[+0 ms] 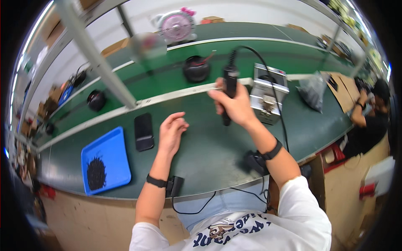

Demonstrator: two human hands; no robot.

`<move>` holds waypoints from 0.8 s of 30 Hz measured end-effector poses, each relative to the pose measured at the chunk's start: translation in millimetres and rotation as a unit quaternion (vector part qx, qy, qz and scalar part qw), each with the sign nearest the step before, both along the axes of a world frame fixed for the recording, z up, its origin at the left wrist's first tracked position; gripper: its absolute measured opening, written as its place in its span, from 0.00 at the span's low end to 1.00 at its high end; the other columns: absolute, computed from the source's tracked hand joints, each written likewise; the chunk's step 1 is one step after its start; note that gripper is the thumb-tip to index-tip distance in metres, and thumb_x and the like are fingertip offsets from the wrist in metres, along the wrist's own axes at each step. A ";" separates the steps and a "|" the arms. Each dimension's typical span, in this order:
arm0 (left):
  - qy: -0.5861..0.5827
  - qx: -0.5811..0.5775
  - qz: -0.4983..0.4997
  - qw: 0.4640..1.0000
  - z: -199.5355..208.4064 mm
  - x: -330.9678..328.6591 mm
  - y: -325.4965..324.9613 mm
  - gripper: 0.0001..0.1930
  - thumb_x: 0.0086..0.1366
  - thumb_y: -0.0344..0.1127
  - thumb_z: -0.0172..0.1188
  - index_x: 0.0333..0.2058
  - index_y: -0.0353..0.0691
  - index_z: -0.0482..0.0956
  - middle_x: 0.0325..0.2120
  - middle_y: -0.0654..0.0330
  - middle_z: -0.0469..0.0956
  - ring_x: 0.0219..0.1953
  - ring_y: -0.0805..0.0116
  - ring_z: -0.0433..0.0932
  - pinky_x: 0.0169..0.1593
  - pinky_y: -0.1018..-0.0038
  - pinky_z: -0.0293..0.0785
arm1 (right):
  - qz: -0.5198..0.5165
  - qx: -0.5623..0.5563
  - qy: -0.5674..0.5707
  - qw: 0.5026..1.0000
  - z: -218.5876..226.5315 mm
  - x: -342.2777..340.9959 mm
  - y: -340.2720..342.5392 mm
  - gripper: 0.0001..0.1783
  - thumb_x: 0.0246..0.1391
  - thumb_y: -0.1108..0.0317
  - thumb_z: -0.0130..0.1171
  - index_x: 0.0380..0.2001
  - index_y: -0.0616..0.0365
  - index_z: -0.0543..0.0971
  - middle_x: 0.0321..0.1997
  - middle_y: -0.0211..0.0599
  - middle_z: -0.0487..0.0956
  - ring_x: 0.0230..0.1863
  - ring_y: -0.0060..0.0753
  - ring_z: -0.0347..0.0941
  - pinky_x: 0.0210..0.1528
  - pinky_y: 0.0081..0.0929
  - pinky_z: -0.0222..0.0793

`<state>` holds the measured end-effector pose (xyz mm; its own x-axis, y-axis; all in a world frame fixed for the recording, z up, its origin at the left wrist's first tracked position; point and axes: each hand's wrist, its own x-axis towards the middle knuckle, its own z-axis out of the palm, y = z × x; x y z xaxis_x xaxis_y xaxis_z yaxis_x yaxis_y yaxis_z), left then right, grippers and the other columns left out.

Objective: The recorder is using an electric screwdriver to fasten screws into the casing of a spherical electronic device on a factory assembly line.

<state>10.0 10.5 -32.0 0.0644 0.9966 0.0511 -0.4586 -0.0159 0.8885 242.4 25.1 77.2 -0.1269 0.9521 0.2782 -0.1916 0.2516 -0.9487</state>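
Note:
My right hand (238,102) is wrapped round a black corded electric screwdriver (230,81), held upright over the green workbench with its lower end pointing down. Its cable loops from the top to the right. Left of it, my left hand (171,131) hovers above the bench with fingers loosely bent and partly apart; nothing shows in it. A black smartphone (144,131) lies just left of that hand. Further left is a blue tray (119,154) with a heap of small dark screws (96,173).
Silver metal box devices (268,94) stand right of the screwdriver, then a grey plastic bag (313,92) and cardboard (341,90). Dark round housings (196,69) sit on the green conveyor belt (167,67) behind. A pink-white fan (176,27) stands beyond. Another person (374,113) sits at right.

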 end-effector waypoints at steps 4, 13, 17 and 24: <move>-0.022 -0.029 0.006 0.999 7.4 -3.3 -5.8 0.12 0.66 0.29 0.56 0.47 0.35 0.77 0.30 0.63 0.77 0.35 0.72 0.77 0.43 0.74 0.72 | -0.042 0.024 -0.020 0.999 -31.3 8.8 7.2 0.15 0.56 0.69 0.67 0.41 0.58 0.71 0.22 0.26 0.72 0.17 0.20 0.68 0.21 0.21 0.65; -0.025 -0.056 -0.010 0.998 -0.6 2.6 -11.1 0.08 0.66 0.29 0.57 0.42 0.35 0.81 0.26 0.63 0.78 0.31 0.73 0.77 0.35 0.78 0.68 | -0.047 0.089 0.028 0.995 -57.7 11.8 -12.9 0.15 0.56 0.80 0.59 0.43 0.57 0.68 0.26 0.30 0.70 0.21 0.22 0.69 0.24 0.20 0.68; -0.024 -0.072 -0.010 0.997 -4.5 0.6 -9.9 0.08 0.65 0.28 0.57 0.42 0.35 0.81 0.25 0.63 0.78 0.31 0.73 0.77 0.33 0.79 0.66 | -0.062 0.117 -0.008 0.991 -61.9 12.1 -17.0 0.17 0.55 0.80 0.60 0.44 0.58 0.67 0.27 0.31 0.70 0.23 0.21 0.70 0.27 0.19 0.69; -0.122 -0.097 0.002 0.988 1.3 -7.8 -8.0 0.15 0.64 0.28 0.55 0.50 0.35 0.74 0.30 0.61 0.78 0.32 0.71 0.79 0.30 0.82 0.65 | -0.095 0.123 0.003 0.988 -65.5 15.2 -1.9 0.19 0.56 0.81 0.57 0.49 0.59 0.66 0.29 0.31 0.72 0.26 0.21 0.71 0.31 0.21 0.71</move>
